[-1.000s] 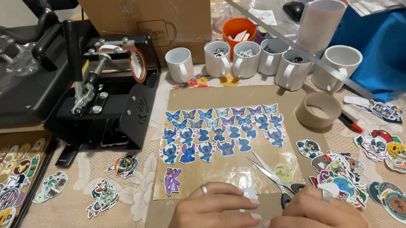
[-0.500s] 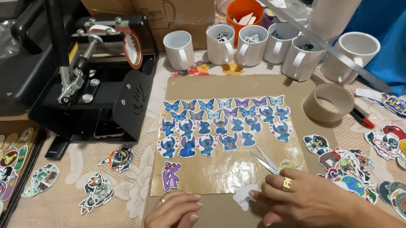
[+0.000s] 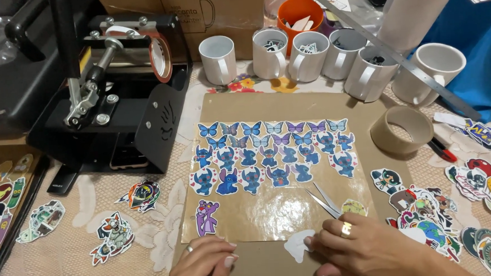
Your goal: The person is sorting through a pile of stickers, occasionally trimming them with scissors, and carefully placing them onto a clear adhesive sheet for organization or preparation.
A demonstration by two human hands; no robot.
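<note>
A small white cutout lies face down on the brown cardboard sheet, just below the lower edge of the glossy clear film that covers most of that cardboard. The right hand rests beside the cutout, its fingertips touching the cutout's right edge with the fingers flat and close together (a ring shows on one of them); it pinches nothing that can be seen. The left hand lies to the left of the cutout, on the cardboard's lower left corner, fingers curled loosely inward, holding nothing. Scissors lie on the film just above the right hand, blades slightly parted. Farther up the film sit rows of blue cartoon stickers under a row of butterflies, with a pink figure sticker at the film's lower left. Beyond the cardboard's far edge stand white mugs; a tape roll rests off its right edge, and a black mug press off its left.
</note>
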